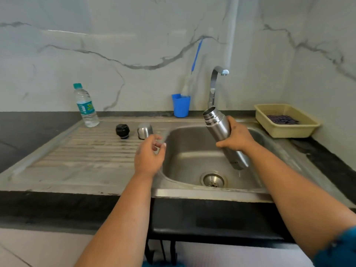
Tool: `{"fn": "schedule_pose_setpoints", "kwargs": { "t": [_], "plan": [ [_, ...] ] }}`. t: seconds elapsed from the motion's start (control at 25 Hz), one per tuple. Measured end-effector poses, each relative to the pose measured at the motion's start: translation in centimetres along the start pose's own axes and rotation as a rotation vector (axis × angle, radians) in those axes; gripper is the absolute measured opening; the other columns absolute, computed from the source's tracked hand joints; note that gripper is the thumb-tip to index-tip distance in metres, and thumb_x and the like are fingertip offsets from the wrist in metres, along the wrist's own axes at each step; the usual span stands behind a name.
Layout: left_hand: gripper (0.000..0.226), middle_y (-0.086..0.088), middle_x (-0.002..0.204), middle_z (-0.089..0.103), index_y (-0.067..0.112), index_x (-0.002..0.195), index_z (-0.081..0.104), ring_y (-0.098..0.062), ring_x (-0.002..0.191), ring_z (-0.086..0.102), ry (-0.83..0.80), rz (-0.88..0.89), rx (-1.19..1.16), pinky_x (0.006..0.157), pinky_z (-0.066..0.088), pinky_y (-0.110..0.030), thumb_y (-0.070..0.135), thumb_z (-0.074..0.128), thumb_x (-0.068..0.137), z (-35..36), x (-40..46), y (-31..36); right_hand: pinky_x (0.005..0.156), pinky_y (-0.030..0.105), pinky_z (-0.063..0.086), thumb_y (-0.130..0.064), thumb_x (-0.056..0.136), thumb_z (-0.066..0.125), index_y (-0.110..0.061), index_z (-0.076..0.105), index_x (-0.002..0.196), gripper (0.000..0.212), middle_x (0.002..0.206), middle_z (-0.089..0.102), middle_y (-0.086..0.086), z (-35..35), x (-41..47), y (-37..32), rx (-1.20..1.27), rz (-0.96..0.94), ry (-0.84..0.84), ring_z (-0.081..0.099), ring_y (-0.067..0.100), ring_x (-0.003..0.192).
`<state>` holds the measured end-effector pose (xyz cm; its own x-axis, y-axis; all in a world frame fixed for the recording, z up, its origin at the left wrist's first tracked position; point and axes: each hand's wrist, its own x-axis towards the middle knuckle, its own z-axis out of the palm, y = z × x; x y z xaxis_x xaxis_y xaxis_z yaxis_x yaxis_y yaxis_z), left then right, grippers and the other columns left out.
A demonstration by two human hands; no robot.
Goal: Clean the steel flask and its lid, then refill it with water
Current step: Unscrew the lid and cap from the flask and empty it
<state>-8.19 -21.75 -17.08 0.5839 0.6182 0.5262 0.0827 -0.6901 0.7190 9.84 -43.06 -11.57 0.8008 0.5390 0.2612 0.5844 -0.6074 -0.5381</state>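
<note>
Here, right hand (236, 136) fingers wrap the open steel flask (224, 138), tilted over the sink (192, 151) to drip; left hand (149, 155) fingers loosely curled, empty, just short of the steel lid (144, 131).

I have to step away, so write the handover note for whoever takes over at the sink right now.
Right hand: gripping the steel flask, open and tilted over the sink, water dripping off its base.
Left hand: empty, fingers loosely curled, hovering at the drainboard edge.
Black stopper and steel cap sit apart on the drainboard; water bottle stands behind them, capped. Tap is not running.
Done: flask opened and apparently rinsed outside.
Left: clean the lid parts if not yet cleaned, refill, close.
</note>
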Motion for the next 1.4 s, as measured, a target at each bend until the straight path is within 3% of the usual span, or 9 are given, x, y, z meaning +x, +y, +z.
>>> {"fn": "schedule_pose_setpoints", "kwargs": {
  "t": [0.16, 0.4, 0.56, 0.76, 1.0, 1.4],
  "plan": [
    [0.016, 0.011, 0.077, 0.060, 0.030, 0.104, 0.062, -0.007, 0.073, 0.058, -0.039, 0.045, 0.023, 0.063, 0.043, -0.025, 0.033, 0.067, 0.089, 0.3, -0.1, -0.3, 0.073, 0.028, 0.039, -0.022, 0.056, 0.088, -0.021, 0.040, 0.132, 0.090, 0.107, 0.058, 0.005, 0.6, 0.7, -0.6, -0.017, 0.004, 0.027, 0.051, 0.021, 0.087],
    [0.020, 0.012, 0.072, 0.061, 0.030, 0.104, 0.063, -0.007, 0.076, 0.058, -0.050, 0.051, 0.064, 0.070, 0.045, -0.029, 0.039, 0.069, 0.087, -0.3, 0.1, -0.7, 0.071, 0.029, 0.043, -0.016, 0.056, 0.086, -0.021, 0.044, 0.123, 0.080, 0.099, 0.055, 0.001, 0.4, 0.8, -1.6, -0.014, -0.001, 0.073, 0.057, 0.023, 0.088],
    [0.025, 0.011, 0.072, 0.063, 0.030, 0.107, 0.064, -0.009, 0.080, 0.059, -0.050, 0.058, 0.085, 0.078, 0.047, -0.033, 0.043, 0.068, 0.086, -0.5, 0.3, -1.1, 0.074, 0.032, 0.049, -0.012, 0.056, 0.086, -0.021, 0.041, 0.131, 0.087, 0.100, 0.057, 0.003, 0.3, 0.1, -2.0, -0.002, 0.016, 0.130, 0.057, 0.023, 0.087],
    [0.028, 0.012, 0.074, 0.063, 0.033, 0.110, 0.063, -0.010, 0.084, 0.058, -0.123, 0.052, 0.094, 0.076, 0.045, -0.032, 0.047, 0.067, 0.086, -0.7, 0.2, -0.5, 0.082, 0.042, 0.054, -0.016, 0.056, 0.086, -0.027, 0.040, 0.128, 0.086, 0.108, 0.061, 0.007, 0.5, -0.7, -0.9, -0.157, 0.028, 0.129, 0.060, 0.027, 0.094],
    [0.024, 0.014, 0.075, 0.059, 0.034, 0.106, 0.063, -0.011, 0.088, 0.055, -0.190, 0.006, 0.166, 0.080, 0.045, -0.034, 0.047, 0.069, 0.086, -0.7, -0.3, -0.1, 0.094, 0.043, 0.045, -0.019, 0.063, 0.083, -0.036, 0.035, 0.135, 0.088, 0.117, 0.056, 0.008, 1.2, -0.4, 2.1, -0.466, -0.013, 0.028, 0.053, 0.030, 0.108],
    [0.027, 0.012, 0.076, 0.062, 0.034, 0.106, 0.063, -0.016, 0.090, 0.058, -0.169, -0.077, 0.235, 0.081, 0.049, -0.037, 0.048, 0.070, 0.084, -0.1, 0.2, -0.9, 0.102, 0.043, 0.035, -0.010, 0.069, 0.077, -0.036, 0.036, 0.133, 0.081, 0.120, 0.052, 0.008, 2.6, 0.4, 2.6, -0.454, -0.098, -0.016, 0.047, 0.032, 0.114]
  ]
}}
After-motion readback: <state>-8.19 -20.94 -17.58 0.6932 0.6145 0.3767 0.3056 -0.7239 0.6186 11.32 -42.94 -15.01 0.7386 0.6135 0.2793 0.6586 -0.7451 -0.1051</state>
